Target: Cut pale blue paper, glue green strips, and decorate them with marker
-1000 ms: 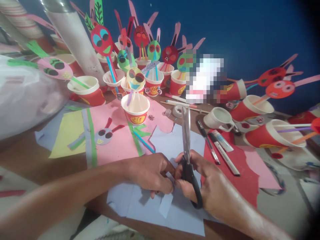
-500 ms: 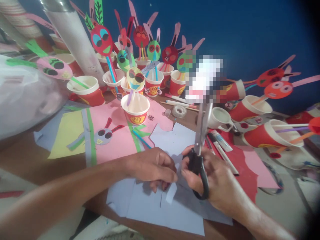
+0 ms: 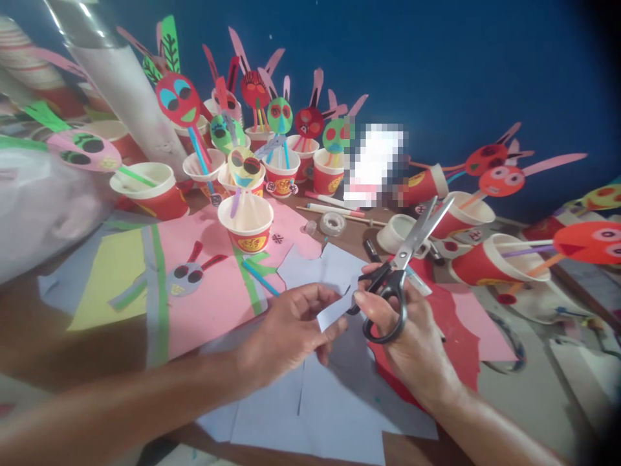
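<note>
My right hand grips black-handled scissors, the blades slightly apart and pointing up and away to the right. Between the fingers of my left hand is a small strip of pale blue paper; its upper end reaches my right fingertips, and whether they pinch it too I cannot tell. Below both hands lie sheets of pale blue paper, one with a dark line or slit. Left of them, a grey paper face with red ears rests on a pink sheet.
Red-and-white paper cups with paper faces on straws stand in rows along the back and right. A tape roll, markers and a white mug lie between. A red sheet is at the right, a plastic bag at the left.
The scissors have tilted to the right and their blades have parted. My left hand has turned and lifted the paper strip toward my right hand. The view has shifted a little to the right.
</note>
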